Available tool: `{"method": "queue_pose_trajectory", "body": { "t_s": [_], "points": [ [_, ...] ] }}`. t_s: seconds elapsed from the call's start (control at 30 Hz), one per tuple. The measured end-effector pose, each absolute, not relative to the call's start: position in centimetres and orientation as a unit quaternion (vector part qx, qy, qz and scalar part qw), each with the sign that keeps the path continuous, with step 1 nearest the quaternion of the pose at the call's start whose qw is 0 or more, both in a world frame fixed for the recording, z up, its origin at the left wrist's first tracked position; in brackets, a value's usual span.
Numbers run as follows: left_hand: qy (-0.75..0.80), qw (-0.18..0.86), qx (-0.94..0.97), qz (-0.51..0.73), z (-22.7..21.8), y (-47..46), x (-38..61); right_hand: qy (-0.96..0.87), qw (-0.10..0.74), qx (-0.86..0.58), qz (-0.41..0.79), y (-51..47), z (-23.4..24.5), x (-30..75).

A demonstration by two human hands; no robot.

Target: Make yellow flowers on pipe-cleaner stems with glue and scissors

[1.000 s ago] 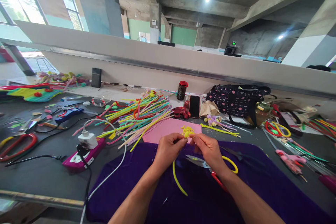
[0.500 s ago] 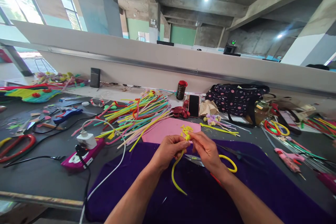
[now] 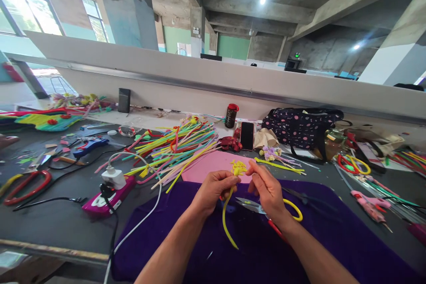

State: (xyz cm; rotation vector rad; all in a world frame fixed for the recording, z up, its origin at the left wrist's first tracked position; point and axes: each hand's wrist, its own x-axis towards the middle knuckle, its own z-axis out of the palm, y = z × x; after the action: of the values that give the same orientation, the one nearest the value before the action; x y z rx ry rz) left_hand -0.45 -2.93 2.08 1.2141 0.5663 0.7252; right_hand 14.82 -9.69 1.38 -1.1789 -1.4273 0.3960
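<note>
My left hand (image 3: 213,193) is closed on a yellow pipe cleaner (image 3: 227,217) whose curled top (image 3: 238,168) sticks up above my fingers and whose tail curves down over the purple cloth (image 3: 253,248). My right hand (image 3: 268,193) is beside it, fingers pinched near the curled top, touching it or just off it. Small snips with a red handle (image 3: 256,207) lie on the cloth under my right hand. A pink foam sheet (image 3: 208,164) lies just beyond my hands.
A heap of coloured pipe cleaners (image 3: 176,146) lies to the upper left. A pink power strip with a white plug (image 3: 109,186) and cables sits left. A phone (image 3: 246,135), a bottle (image 3: 230,115), a dotted bag (image 3: 299,126) and glue guns (image 3: 369,202) stand behind and to the right.
My left hand has shifted its grip so the yellow stem hangs down straighter. My right hand's fingers have drawn a little away from the curled top.
</note>
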Motion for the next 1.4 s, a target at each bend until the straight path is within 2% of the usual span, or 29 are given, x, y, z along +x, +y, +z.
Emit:
{"method": "queue_pose_trajectory", "body": {
  "t_s": [0.27, 0.57, 0.7, 0.97, 1.4],
  "points": [
    [0.219, 0.81, 0.423, 0.342, 2.4, -2.3, -1.2, -0.579, 0.573, -0.536, 0.22, -9.6, 0.8, 14.4],
    [0.178, 0.839, 0.384, 0.341, 2.4, -2.3, -1.4, -0.613, 0.531, -0.517, 0.273, -9.5, 0.2, 14.1],
    [0.197, 0.796, 0.43, 0.377, 2.5, -2.5, -1.3, -0.611, 0.53, -0.491, 0.324, -9.9, 0.5, 13.4],
    [0.239, 0.704, 0.522, 0.417, 2.1, -2.8, -1.1, -0.566, 0.604, -0.478, 0.293, -9.1, 2.8, 12.9],
    [0.283, 0.604, 0.62, 0.413, 1.8, -3.0, -0.5, -0.569, 0.605, -0.472, 0.296, -9.0, 1.7, 12.2]
  ]
}}
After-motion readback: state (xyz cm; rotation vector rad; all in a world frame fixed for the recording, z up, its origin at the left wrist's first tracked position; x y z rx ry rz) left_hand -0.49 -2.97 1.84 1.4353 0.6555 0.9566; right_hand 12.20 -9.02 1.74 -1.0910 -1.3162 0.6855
